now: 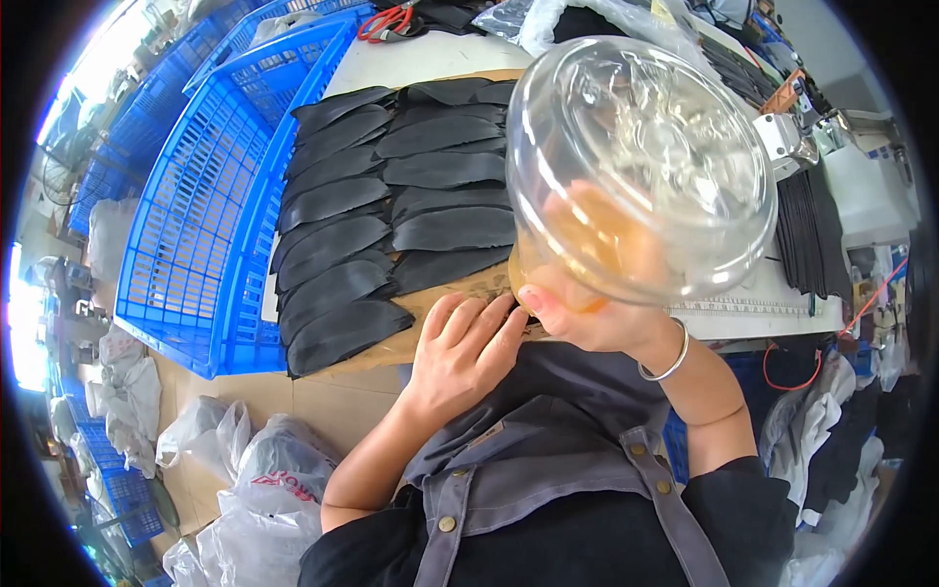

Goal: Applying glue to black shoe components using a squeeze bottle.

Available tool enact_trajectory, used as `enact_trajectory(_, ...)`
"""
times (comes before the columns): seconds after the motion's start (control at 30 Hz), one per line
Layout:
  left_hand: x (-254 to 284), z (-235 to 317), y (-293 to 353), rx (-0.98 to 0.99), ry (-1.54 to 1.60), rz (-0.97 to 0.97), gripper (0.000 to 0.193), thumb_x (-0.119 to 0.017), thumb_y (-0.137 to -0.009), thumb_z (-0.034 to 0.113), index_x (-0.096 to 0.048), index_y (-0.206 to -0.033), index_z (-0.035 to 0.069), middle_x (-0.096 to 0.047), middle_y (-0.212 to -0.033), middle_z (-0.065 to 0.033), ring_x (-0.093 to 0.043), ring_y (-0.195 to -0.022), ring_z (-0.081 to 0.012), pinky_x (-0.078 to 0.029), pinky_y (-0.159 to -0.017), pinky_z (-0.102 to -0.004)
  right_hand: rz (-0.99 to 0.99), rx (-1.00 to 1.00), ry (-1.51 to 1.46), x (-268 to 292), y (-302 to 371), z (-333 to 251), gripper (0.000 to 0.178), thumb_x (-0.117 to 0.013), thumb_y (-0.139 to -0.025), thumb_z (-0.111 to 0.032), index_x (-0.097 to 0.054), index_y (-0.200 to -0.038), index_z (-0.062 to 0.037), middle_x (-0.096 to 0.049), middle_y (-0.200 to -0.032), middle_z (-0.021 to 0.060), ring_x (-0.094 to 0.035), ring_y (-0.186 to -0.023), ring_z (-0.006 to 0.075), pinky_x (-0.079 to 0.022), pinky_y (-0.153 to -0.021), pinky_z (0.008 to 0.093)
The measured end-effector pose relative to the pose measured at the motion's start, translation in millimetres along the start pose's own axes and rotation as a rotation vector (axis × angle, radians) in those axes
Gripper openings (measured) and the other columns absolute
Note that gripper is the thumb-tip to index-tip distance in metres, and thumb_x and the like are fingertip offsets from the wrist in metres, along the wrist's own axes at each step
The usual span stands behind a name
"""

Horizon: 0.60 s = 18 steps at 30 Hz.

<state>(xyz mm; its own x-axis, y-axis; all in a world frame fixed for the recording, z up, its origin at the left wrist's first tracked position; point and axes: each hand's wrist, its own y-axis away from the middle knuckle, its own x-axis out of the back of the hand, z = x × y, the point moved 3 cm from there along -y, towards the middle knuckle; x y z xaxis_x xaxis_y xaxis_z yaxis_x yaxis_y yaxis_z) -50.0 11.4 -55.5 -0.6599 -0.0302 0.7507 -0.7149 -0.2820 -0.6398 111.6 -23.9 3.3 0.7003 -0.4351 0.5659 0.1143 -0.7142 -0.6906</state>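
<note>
A large clear plastic bottle (548, 127) looms close in front of me, tipped so that its moulded base faces up and away. Amber liquid shows inside, near my fingers. My right hand (577, 318) is wrapped round its lower part; a bangle circles that wrist. My left hand (465, 347) lies at the near edge of the brown board (445, 292), its fingers bent a little and apart, with nothing visible in them. Next to it, overlapping curved black pieces (450, 168), leather-like, lie in two columns on the board. The bottle hides part of the table beyond.
A blue plastic crate (201, 196) leans along the table's left side. Red-handled scissors (386, 22) lie at the back. Right of the bottle are a ruler strip (738, 305), stacked black strips (810, 235) and a white machine part (782, 145). Plastic bags (264, 509) sit on the floor.
</note>
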Motion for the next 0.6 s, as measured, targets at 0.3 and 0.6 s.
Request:
enact_trajectory(0.3,-4,1,-5,0.008,0.041,0.006,0.039,-0.067,-0.065,0.009,-0.059,-0.103,0.007,-0.06,-0.102,-0.0045,-0.055,-0.088,-0.0186,-0.042,-0.084,-0.0352,0.323,-0.151,-0.117,23,-2,16,0.066,-0.077,-0.066,-0.007,-0.037,-0.117,0.0053,-0.056,-0.104,0.0129,-0.059,-0.09,0.0156,-0.05,-0.077,0.0282)
enact_trajectory(0.6,0,1,-5,0.03,0.041,0.025,0.036,-0.068,-0.065,0.007,-0.061,-0.1,0.006,-0.059,-0.113,-0.0073,-0.056,-0.083,-0.0182,-0.043,-0.083,-0.0341,0.476,-0.385,0.338,107,52,26,0.06,-0.073,-0.07,-0.002,-0.039,-0.119,0.0001,-0.054,-0.105,0.01,-0.058,-0.091,0.0161,-0.049,-0.081,0.0283)
